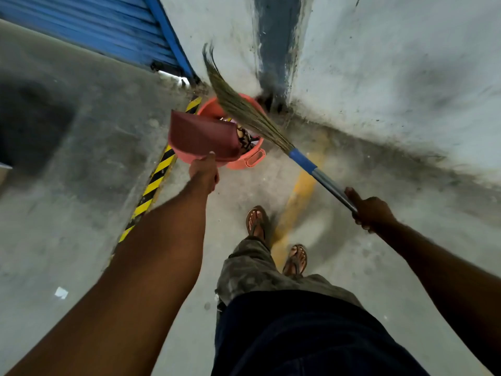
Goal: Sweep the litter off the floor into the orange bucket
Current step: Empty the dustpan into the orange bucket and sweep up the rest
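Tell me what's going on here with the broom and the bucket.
A person is standing over the orange bucket near the corner of the wall. The left hand holds a dark red dustpan tilted over the bucket's mouth. The right hand grips the broom by its handle, with the bristles raised over the bucket. Some litter is already inside. A white scrap lies on the floor off to the left, not yet swept up.

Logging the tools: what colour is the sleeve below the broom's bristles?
The broom sleeve is blue, seen in the head view.
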